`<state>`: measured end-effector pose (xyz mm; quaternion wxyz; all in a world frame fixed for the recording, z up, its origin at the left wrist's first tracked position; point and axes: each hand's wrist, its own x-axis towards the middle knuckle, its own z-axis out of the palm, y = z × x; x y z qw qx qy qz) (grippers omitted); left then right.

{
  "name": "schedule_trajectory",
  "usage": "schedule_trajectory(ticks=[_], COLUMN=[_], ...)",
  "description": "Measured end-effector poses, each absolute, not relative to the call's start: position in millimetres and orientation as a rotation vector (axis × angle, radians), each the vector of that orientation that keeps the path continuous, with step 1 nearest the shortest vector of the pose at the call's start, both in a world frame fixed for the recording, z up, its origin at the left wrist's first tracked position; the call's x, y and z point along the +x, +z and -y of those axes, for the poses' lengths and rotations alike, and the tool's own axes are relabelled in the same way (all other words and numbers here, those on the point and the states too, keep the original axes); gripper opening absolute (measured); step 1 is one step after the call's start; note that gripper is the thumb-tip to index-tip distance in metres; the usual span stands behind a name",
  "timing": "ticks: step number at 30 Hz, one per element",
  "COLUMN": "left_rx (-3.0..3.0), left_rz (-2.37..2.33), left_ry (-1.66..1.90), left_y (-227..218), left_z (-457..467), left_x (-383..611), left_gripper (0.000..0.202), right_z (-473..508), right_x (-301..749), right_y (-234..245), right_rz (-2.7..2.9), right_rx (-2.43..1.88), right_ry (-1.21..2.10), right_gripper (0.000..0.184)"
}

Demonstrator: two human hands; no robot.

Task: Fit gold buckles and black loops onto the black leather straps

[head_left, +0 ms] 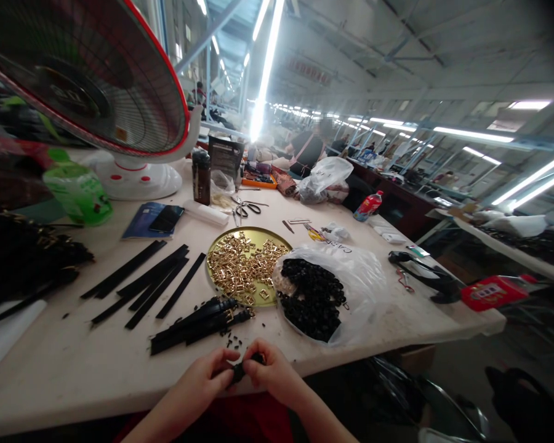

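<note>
My left hand (208,375) and my right hand (271,369) meet at the near table edge, both pinched on a small black piece (240,370). Just beyond them lies a bundle of black straps with gold ends (191,326). A round gold tray (258,235) holds many gold buckles (240,271). To its right an open clear plastic bag (357,277) holds a heap of small black loops (314,298). More loose black straps (143,286) lie flat to the left.
A red-rimmed fan (96,74) stands at the back left beside a green bottle (76,191). Scissors (247,208), a dark flask (201,175), a phone (166,218) and bags sit farther back. Black tongs (420,271) lie at right. A person sits at the far end.
</note>
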<state>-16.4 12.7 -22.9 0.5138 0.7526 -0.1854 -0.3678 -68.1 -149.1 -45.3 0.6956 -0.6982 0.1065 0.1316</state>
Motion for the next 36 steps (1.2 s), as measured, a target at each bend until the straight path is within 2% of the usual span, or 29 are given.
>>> schedule_trajectory(ticks=[9,15,24,31,36], left_rx=[1.889,1.836,1.851,1.935,1.979], left_rz=[0.427,0.493,0.399,0.418,0.551], left_ry=[-0.872,-0.865,-0.784,-0.771,-0.743], left_y=[-24,-14,-18,-19,-10], left_z=[-11,-12,-12,-11,-10], left_x=[-28,-27,-36,-30,-20], left_gripper=[0.030,0.028,0.027,0.026,0.019], right_z=[159,161,157,154,146], right_x=[-73,-73,-74,-82,-80], right_y=[-26,-25,-30,-26,-38], right_rz=[0.083,-0.155,-0.260,0.084,-0.214], right_rx=[-2.072,-1.772,-1.761,-2.098,-1.853], right_ry=[0.190,0.502,0.523,0.173,0.135], right_gripper=[0.012,0.010,0.011,0.008,0.004])
